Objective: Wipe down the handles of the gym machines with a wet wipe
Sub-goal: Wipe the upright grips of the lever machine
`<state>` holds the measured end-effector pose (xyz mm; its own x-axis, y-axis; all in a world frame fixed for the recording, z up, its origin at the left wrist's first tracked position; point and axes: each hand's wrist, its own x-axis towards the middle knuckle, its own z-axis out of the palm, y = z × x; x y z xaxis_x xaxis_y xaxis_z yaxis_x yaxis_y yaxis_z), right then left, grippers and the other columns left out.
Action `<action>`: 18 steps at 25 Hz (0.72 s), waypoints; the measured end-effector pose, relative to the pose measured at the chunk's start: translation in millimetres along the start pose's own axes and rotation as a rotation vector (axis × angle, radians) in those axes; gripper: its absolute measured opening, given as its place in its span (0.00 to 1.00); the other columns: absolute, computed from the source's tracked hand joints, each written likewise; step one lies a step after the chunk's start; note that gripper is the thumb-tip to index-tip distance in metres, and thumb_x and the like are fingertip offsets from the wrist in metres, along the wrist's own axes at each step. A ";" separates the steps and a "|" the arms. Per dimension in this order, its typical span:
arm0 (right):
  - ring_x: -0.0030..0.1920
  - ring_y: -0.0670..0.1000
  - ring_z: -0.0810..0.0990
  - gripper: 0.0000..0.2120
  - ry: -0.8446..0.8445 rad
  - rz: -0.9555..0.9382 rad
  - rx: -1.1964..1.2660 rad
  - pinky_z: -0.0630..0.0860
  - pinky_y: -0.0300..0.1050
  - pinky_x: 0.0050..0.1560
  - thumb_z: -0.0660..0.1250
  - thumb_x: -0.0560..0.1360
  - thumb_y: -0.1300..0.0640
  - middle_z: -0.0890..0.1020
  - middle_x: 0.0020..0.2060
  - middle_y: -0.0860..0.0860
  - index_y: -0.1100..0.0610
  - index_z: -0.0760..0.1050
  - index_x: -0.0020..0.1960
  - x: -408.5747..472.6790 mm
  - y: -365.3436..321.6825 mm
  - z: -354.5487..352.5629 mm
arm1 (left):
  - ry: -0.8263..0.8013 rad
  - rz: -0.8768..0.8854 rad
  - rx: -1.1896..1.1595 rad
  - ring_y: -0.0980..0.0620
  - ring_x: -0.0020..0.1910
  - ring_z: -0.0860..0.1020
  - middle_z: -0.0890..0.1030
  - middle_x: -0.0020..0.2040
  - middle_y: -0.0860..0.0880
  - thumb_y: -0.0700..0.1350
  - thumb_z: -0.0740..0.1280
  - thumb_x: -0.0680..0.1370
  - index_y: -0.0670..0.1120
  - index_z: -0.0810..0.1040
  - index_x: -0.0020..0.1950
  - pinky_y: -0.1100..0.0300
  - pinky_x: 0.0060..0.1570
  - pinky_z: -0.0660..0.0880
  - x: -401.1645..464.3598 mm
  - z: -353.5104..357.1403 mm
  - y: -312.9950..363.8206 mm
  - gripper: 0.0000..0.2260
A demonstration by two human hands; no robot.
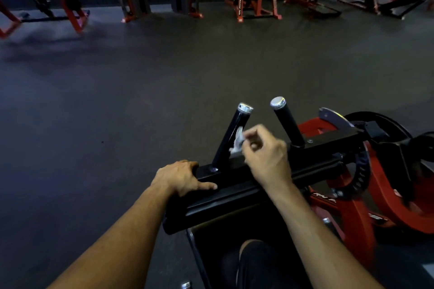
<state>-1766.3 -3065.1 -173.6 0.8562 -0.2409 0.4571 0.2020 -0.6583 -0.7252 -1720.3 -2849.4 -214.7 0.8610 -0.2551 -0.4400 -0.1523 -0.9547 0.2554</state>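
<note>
floor (164,73): dark rubber matting, speckled, fills the middle of the view; a few small dark specks on it at left.
far machines (256,0): a row of red-orange and black frames along the top edge, blurred, feet resting on the floor.
left frame (70,4): red-orange angled legs with black bars, at the upper left; casts a soft shadow on the floor below it.
plate (375,129): black weight disc at the right, behind a red curved bracket.
selector arc (361,171): black curved strip with a row of holes, set against red steel.
knee (256,260): in dark cloth, at the bottom edge.
</note>
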 end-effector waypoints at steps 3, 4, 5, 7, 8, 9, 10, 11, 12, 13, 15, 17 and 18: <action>0.43 0.47 0.84 0.07 0.081 -0.429 -0.155 0.78 0.42 0.42 0.68 0.74 0.64 0.84 0.42 0.45 0.55 0.78 0.49 42.9 -8.4 -19.4 | 0.007 0.011 -0.011 0.50 0.63 0.77 0.77 0.66 0.57 0.85 0.61 0.60 0.59 0.74 0.67 0.50 0.55 0.74 1.4 1.2 -2.0 0.45; 0.43 0.49 0.84 0.06 0.039 -0.514 -0.250 0.79 0.44 0.39 0.68 0.75 0.61 0.85 0.44 0.45 0.53 0.78 0.51 52.5 -5.0 -17.1 | 0.009 0.010 -0.010 0.50 0.62 0.77 0.77 0.65 0.57 0.85 0.61 0.59 0.59 0.74 0.66 0.50 0.55 0.74 2.0 2.4 -2.6 0.44; 0.42 0.51 0.84 0.05 -0.023 -0.563 -0.343 0.79 0.47 0.36 0.66 0.77 0.58 0.85 0.46 0.46 0.52 0.78 0.52 56.8 0.6 -11.4 | 0.004 0.007 -0.012 0.50 0.62 0.77 0.77 0.65 0.57 0.85 0.61 0.59 0.59 0.74 0.66 0.50 0.55 0.74 2.5 3.0 -3.0 0.44; 0.39 0.56 0.85 0.07 -0.130 -0.596 -0.466 0.80 0.51 0.31 0.62 0.80 0.53 0.85 0.48 0.48 0.50 0.78 0.54 52.3 16.4 5.1 | -0.012 0.000 -0.022 0.50 0.61 0.77 0.77 0.64 0.57 0.85 0.62 0.59 0.59 0.75 0.65 0.50 0.54 0.74 2.5 3.1 -4.0 0.43; 0.38 0.58 0.85 0.07 -0.165 -0.593 -0.484 0.79 0.52 0.29 0.61 0.81 0.52 0.85 0.48 0.49 0.50 0.77 0.54 45.7 22.2 12.7 | -0.007 0.000 -0.022 0.51 0.59 0.77 0.78 0.63 0.57 0.85 0.62 0.58 0.60 0.75 0.62 0.50 0.53 0.73 3.1 3.2 -4.8 0.42; 0.38 0.58 0.85 0.06 -0.191 -0.572 -0.482 0.79 0.52 0.29 0.60 0.80 0.52 0.85 0.48 0.49 0.48 0.75 0.54 39.5 25.6 19.1 | 0.004 0.000 -0.022 0.51 0.56 0.76 0.78 0.61 0.57 0.85 0.62 0.58 0.60 0.75 0.57 0.51 0.50 0.72 3.7 3.0 -5.1 0.39; 0.39 0.58 0.85 0.06 -0.212 -0.529 -0.460 0.79 0.52 0.30 0.59 0.79 0.53 0.85 0.48 0.48 0.47 0.72 0.54 33.2 25.3 24.6 | 0.017 -0.001 -0.025 0.52 0.53 0.76 0.78 0.60 0.57 0.85 0.62 0.58 0.60 0.74 0.54 0.51 0.48 0.72 3.4 3.3 -5.1 0.37; 0.41 0.57 0.85 0.06 -0.225 -0.468 -0.411 0.80 0.52 0.33 0.58 0.78 0.53 0.86 0.49 0.47 0.46 0.70 0.54 26.2 23.3 29.3 | 0.028 -0.004 -0.033 0.52 0.51 0.75 0.78 0.58 0.57 0.85 0.63 0.58 0.60 0.73 0.52 0.52 0.47 0.71 2.6 3.2 -4.9 0.36; 0.44 0.56 0.86 0.07 -0.233 -0.394 -0.342 0.81 0.52 0.37 0.58 0.76 0.53 0.86 0.50 0.45 0.46 0.70 0.54 17.8 20.7 34.3 | 0.039 -0.008 -0.046 0.53 0.51 0.75 0.78 0.58 0.57 0.84 0.63 0.58 0.59 0.72 0.52 0.52 0.46 0.72 1.6 3.6 -4.7 0.36; 0.47 0.54 0.86 0.07 -0.239 -0.322 -0.265 0.81 0.50 0.41 0.59 0.76 0.55 0.86 0.52 0.43 0.46 0.71 0.53 7.6 19.3 39.3 | 0.052 -0.014 -0.060 0.53 0.51 0.76 0.79 0.57 0.58 0.84 0.64 0.58 0.59 0.73 0.53 0.52 0.47 0.72 0.5 4.2 -4.1 0.36; 0.54 0.48 0.85 0.07 -0.267 -0.206 -0.121 0.81 0.47 0.48 0.61 0.76 0.59 0.85 0.56 0.41 0.49 0.73 0.50 -15.6 18.9 47.7 | 0.093 -0.022 -0.068 0.52 0.52 0.78 0.79 0.57 0.58 0.83 0.66 0.58 0.59 0.74 0.56 0.53 0.48 0.74 -2.8 5.8 -2.1 0.38; 0.55 0.40 0.83 0.08 -0.335 -0.088 0.030 0.81 0.44 0.52 0.62 0.77 0.63 0.86 0.55 0.43 0.51 0.75 0.48 -35.4 18.4 53.8 | 0.154 -0.022 -0.057 0.52 0.49 0.78 0.80 0.55 0.57 0.82 0.66 0.59 0.58 0.75 0.55 0.54 0.48 0.75 -6.5 7.7 -1.0 0.36; 0.51 0.38 0.84 0.08 -0.377 -0.001 0.096 0.80 0.43 0.49 0.62 0.77 0.65 0.86 0.54 0.43 0.52 0.75 0.47 -41.8 17.0 54.8 | 0.177 -0.024 -0.050 0.52 0.48 0.78 0.81 0.54 0.57 0.82 0.67 0.59 0.57 0.75 0.53 0.54 0.47 0.75 -7.7 8.5 -0.7 0.35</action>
<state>-1772.6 -3027.2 -233.3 0.9670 0.0508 0.2496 0.2314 -0.5843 -0.7778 -1731.0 -2848.0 -218.8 0.9368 -0.1970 -0.2892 -0.1101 -0.9505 0.2906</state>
